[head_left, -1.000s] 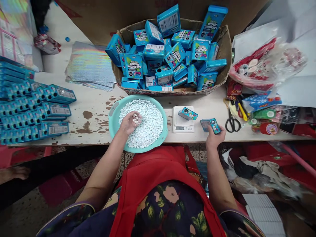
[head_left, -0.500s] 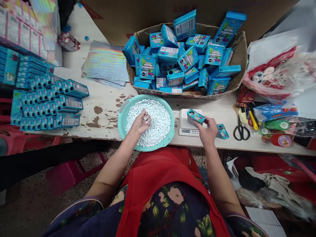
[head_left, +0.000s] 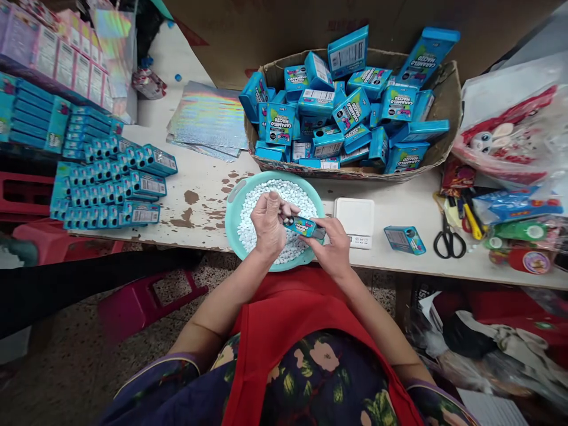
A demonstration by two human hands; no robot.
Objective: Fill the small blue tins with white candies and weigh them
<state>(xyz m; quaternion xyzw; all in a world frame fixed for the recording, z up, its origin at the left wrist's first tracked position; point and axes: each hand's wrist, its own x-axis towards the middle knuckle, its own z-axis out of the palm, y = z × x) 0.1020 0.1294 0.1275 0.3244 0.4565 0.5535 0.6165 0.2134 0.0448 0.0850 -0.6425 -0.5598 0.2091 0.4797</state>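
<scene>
A turquoise basin (head_left: 231, 234) full of small white candies (head_left: 254, 204) stands at the table's front edge. Over it, my right hand (head_left: 332, 244) grips a small blue candy box (head_left: 300, 226), tilted with its dark-holed end toward the left. My left hand (head_left: 270, 228) is closed at that end, thumb up and fingers curled; the white candies seen in it a moment ago are now mostly hidden. Right of the basin lies a white digital scale (head_left: 355, 219) with nothing on its plate. Another blue box (head_left: 404, 239) rests on the table farther right.
Behind the basin, a cardboard carton (head_left: 450, 112) holds a heap of blue boxes. Rows of similar boxes (head_left: 110, 189) stand at the left, near silvery sheets (head_left: 208, 118). Black scissors (head_left: 449, 236) and plastic-wrapped packets (head_left: 519, 204) lie at the right. A pink stool (head_left: 133, 305) is below.
My right hand has carried the blue box left from above the scale to over the basin. My left hand has risen from the candies and met the box's end. The view has shifted slightly.
</scene>
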